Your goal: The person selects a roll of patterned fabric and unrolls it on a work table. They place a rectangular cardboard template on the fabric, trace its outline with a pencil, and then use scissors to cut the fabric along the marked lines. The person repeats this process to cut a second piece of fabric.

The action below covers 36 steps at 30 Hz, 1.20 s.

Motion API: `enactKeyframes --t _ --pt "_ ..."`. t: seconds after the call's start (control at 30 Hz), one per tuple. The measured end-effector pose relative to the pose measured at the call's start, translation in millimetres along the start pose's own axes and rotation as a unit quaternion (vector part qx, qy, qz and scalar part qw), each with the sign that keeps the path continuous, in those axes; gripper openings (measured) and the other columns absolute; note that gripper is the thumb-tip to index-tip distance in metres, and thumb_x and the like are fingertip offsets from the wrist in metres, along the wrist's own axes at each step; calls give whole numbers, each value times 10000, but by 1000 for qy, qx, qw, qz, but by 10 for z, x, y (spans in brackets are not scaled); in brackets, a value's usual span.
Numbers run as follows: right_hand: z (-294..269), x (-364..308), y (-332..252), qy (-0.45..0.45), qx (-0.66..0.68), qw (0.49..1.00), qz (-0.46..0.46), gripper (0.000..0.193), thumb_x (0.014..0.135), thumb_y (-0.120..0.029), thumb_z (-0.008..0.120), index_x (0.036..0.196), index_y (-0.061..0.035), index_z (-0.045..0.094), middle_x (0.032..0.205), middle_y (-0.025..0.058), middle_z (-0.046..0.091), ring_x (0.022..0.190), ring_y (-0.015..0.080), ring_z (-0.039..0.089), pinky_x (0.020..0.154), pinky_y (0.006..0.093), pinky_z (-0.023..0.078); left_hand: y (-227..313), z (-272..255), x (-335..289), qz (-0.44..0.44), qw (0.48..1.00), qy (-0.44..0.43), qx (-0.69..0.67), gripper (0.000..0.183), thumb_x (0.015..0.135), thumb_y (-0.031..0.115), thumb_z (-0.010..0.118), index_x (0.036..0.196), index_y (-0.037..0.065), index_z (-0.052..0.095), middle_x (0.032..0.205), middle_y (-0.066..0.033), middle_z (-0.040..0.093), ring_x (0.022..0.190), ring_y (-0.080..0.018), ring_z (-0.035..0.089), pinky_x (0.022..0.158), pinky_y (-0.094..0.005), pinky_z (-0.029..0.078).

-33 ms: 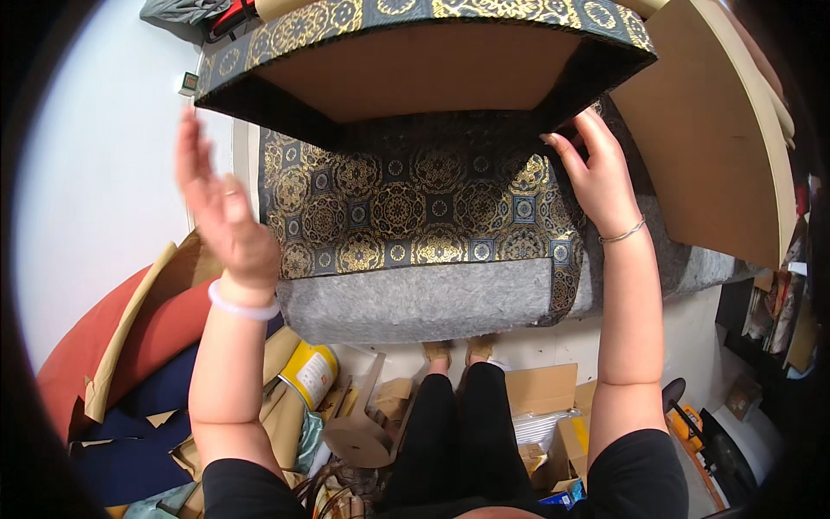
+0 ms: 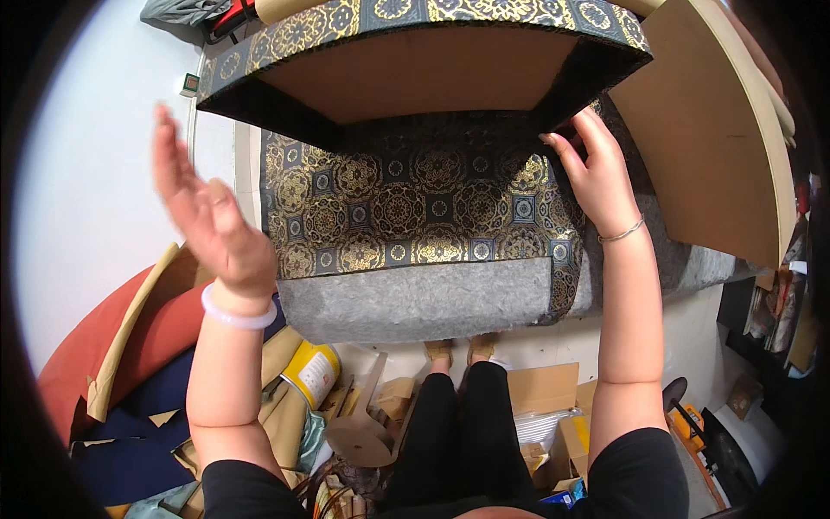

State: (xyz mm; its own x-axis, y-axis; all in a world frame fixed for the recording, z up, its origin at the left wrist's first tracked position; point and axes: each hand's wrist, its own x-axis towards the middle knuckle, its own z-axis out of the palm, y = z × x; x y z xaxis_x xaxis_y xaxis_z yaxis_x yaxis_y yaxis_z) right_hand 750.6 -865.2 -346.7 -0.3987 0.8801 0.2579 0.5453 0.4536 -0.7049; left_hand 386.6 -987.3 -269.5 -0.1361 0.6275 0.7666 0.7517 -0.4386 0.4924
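While the left hand [image 2: 212,221] is raised clear of the work, its fingers extended and thumb apart (slightly blurred), the right hand [image 2: 601,173] is at the lower right corner of a box [image 2: 441,78]. Right thumb and fingers bent; fingertips partly hidden by the box edge, so cannot tell whether they grip it.

Box position: upper centre of view, over the far part of the desk [image 2: 406,303], hollow side facing the wearer. Interior panel brown; inner side walls black; outer rim covered in dark cloth with gold medallions.

Below it, matching patterned cloth [image 2: 398,208] lies across the desk, whose covering is grey and fuzzy. Large brown board [image 2: 718,130] leans to the right of the box.

Wrists: pale bangle [image 2: 238,311] on left, thin bracelet [image 2: 621,232] on right.

Lower left: reddish material [image 2: 177,311], dark blue material [image 2: 130,467], yellow container [image 2: 311,372], brown roll [image 2: 359,441].
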Motion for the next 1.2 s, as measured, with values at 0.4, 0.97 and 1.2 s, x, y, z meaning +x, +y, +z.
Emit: enactKeyframes --t 0.4,0.97,1.2 --pt "13 -9 19 21 44 999 -16 342 926 -2 734 1251 -1 625 1113 132 686 1017 275 698 886 357 572 592 427 759 187 935 -207 217 446 1025 6 533 1462 61 607 1465 -139 624 1360 -307 579 1179 -432 359" --pt "-26 -5 9 4 17 1000 2 349 926 -4 736 1254 4 620 1110 141 687 1013 297 693 886 375 566 470 553 724 212 944 -143 210 460 947 -119 537 1335 48 717 1304 -123 710 1194 -261 663 1049 -356 469" --pt "1 -19 59 9 -7 1000 -1 344 929 -12 744 1246 15 615 1092 136 677 968 283 679 852 351 563 424 574 730 227 944 -132 200 460 938 -129 532 1323 36 722 1294 -128 717 1179 -264 674 1033 -351 487"
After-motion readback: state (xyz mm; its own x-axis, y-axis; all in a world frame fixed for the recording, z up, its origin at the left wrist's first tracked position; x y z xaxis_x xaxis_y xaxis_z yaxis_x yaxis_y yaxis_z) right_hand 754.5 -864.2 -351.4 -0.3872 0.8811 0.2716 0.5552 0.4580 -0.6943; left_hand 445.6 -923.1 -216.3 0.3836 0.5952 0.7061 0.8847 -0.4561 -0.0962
